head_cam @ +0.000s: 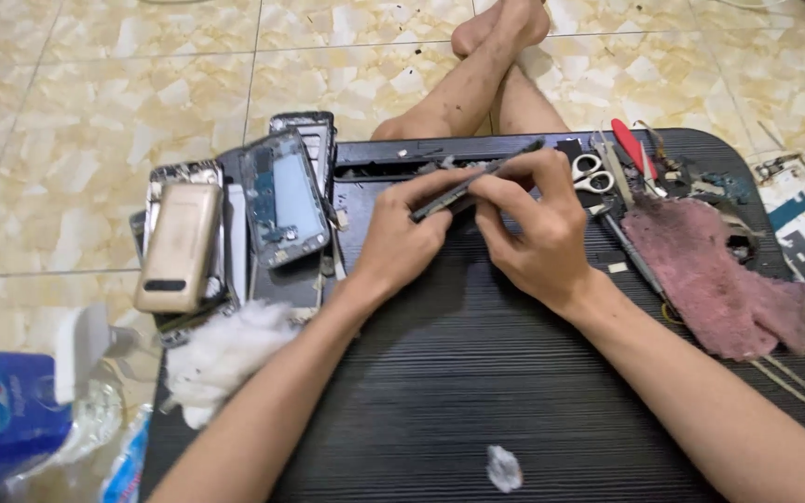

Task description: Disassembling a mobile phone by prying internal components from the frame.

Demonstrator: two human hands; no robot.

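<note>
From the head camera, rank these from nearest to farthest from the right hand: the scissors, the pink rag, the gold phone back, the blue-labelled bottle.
From the right hand:
1. Scissors, just beyond its knuckles, toward the tray's far edge.
2. Pink rag, on the tray's right side.
3. Gold phone back, on the pile at the left.
4. Blue-labelled bottle, at the picture's lower left corner.

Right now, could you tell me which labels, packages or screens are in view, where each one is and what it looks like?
Bottle label: lower left corner, a blue band around a clear plastic bottle.
Plastic wrapper: bottom left by the bottle, crumpled, clear with blue print.
Opened phone: left part of the black tray, rectangular, grey-blue inside.
Gold phone: further left, rectangular, back up.
No lit screen shows.
</note>
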